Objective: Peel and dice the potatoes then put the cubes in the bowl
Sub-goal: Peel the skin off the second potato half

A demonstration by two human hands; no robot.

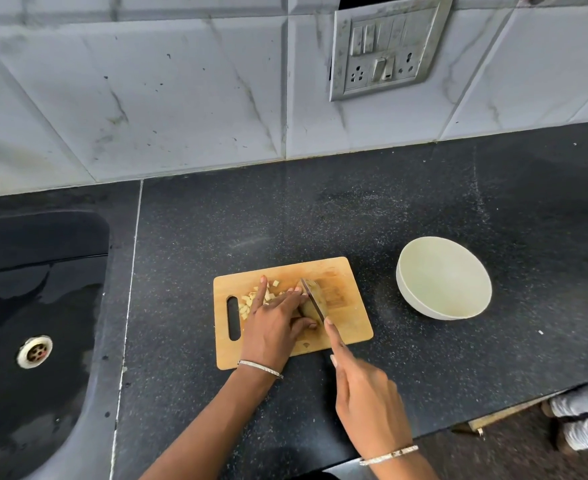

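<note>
Far to the left of the left hand, a dark sink with a round drain is set into the black speckled surface, and a broad bare strip lies between its rim and the wooden cutting board. The board lies under both hands, its handle slot at the left end and its near edge well back from the front edge of the surface. A small heap of potato cubes sits under and just left of the left hand's fingers. The left hand holds the potato down, fingers laid on top and thumb tucked at its near side. The knife stands with its edge in the potato, just right of those fingertips. The right hand grips its handle, forefinger stretched along the spine. Right of this hand, apart from the board's right edge, stands the pale bowl, with open surface beyond it and behind it up to the tiled wall.
</note>
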